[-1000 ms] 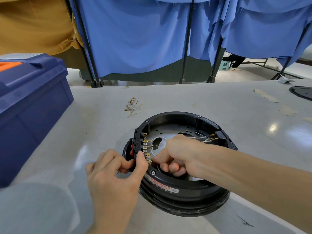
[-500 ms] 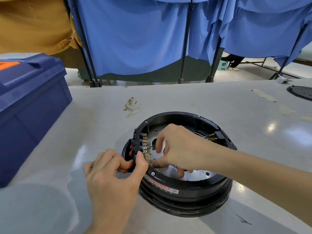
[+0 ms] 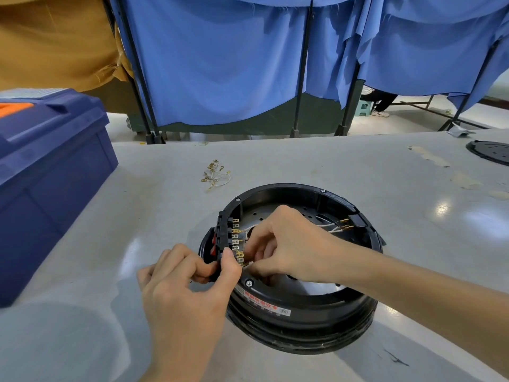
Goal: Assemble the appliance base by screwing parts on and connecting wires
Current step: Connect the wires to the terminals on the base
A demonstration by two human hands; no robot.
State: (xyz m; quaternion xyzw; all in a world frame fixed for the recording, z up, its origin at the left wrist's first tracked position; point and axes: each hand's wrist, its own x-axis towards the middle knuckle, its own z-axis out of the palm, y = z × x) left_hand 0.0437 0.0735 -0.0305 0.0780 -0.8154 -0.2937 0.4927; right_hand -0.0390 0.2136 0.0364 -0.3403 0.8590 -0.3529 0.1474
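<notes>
Now, appliance base [image 3: 303, 307]: it sits open side up on the desk [image 3: 303, 161], towards the near edge and about midway across, so I look straight into its ring.
Terminal block [image 3: 224, 232]: it stands upright in the left part of the base rim, its brass spade terminals [image 3: 236, 241] facing inward, where a wire can reach them.
Left hand [image 3: 181, 293]: thumb and curled forefinger pinch the block from outside and on top. I judge this braces it against the push of plugging in.
Right hand [image 3: 286, 244]: it reaches inside the ring, fingers curled tight with the tips meeting at the lowest terminals. What they pinch is hidden; I take it for a wire end being pressed on.
White wires [image 3: 330, 227]: two leads run to the black socket [image 3: 358, 219] at the right of the rim, apparently already fitted.
Step in hand: connecting wires, with several terminals bare, so I judge the wiring partly done.
Spare leads [image 3: 214, 175]: a small heap lies beyond the base, within reach.
Blue toolbox [image 3: 55, 172]: it sits shut at the left edge of the desk.
Black disc [image 3: 490, 151]: it lies at the far right edge, well apart.
</notes>
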